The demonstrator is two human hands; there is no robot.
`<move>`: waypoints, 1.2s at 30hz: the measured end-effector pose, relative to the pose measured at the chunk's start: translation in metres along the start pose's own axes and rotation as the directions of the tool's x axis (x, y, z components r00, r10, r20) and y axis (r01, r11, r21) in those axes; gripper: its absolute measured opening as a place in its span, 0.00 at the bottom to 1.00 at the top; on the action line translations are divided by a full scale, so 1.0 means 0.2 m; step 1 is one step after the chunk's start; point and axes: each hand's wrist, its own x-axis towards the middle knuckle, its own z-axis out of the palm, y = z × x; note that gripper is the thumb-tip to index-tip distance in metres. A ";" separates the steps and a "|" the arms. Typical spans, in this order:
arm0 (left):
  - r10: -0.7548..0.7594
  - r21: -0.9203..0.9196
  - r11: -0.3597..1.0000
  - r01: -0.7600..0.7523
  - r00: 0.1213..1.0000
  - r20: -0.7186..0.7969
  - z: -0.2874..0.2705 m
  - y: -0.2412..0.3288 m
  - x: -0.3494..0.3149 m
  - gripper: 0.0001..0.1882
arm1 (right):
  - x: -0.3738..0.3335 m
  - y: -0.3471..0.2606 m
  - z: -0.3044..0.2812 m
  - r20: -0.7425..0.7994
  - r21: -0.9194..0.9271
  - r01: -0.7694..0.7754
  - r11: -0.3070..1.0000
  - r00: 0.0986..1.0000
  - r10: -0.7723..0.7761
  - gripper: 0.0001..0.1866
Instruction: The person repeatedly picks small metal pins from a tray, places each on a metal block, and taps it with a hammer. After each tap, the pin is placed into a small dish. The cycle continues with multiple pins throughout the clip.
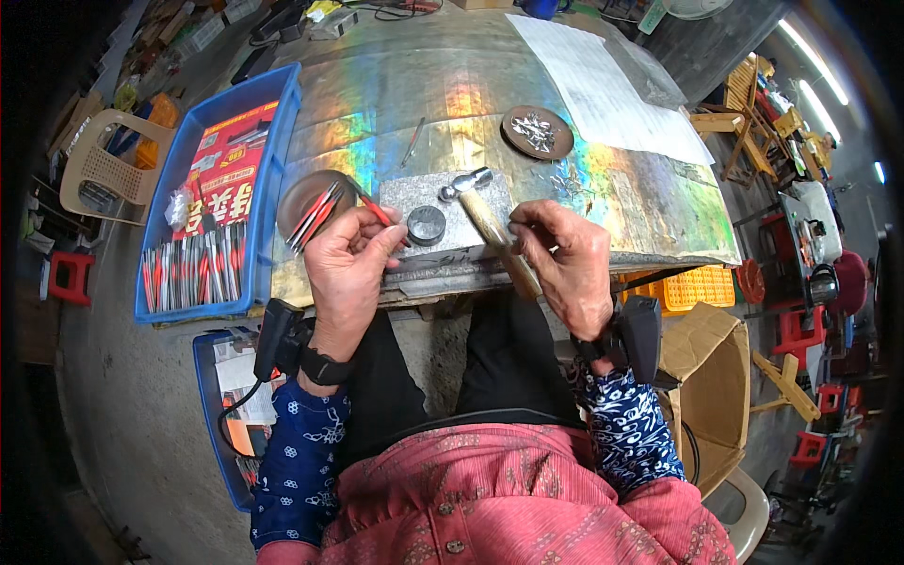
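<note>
My left hand (348,259) is closed, pinching a slim red strip-like piece (377,209) between thumb and fingers. Beside it, several slim red and silver pieces (315,217) lie across a round brown dish (294,196). A hammer (485,221) with a wooden handle rests its steel head on a flat grey slab (405,191), handle toward me. Close against that handle, my right hand (570,264) has its fingers curled together; what they hold, if anything, is hidden. Between the hands a small round dark metal block (427,225) sits on the slab.
Small shiny metal parts fill another brown dish (513,141), with more scattered nearby. A thin tool (412,143) lies mid-table. White sheets (621,104) cover the far right. At left stands a blue tray (264,179) of slim pieces; a cardboard box (720,377) is at lower right.
</note>
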 end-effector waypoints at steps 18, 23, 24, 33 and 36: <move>-0.192 -0.613 0.743 0.269 0.963 0.190 0.03 0.11 -0.18 0.09 | -0.13 -0.30 0.15 0.109 0.543 -0.234 0.806 0.972 0.209 0.02; -0.212 -0.647 0.704 0.292 0.956 0.200 0.03 0.11 -0.19 0.10 | -0.15 -0.30 0.16 0.097 0.498 -0.216 0.840 0.976 0.193 0.02; -0.215 -0.656 0.695 0.294 0.956 0.201 0.03 0.11 -0.19 0.10 | -0.15 -0.30 0.16 0.092 0.511 -0.218 0.832 0.976 0.199 0.02; -0.241 -0.678 0.663 0.317 0.948 0.208 0.03 0.11 -0.20 0.10 | -0.17 -0.33 0.19 0.104 0.623 -0.293 0.726 0.950 0.294 0.04; -0.239 -0.694 0.646 0.317 0.948 0.211 0.04 0.11 -0.20 0.10 | -0.18 -0.33 0.21 0.069 0.649 -0.293 0.702 0.942 0.330 0.03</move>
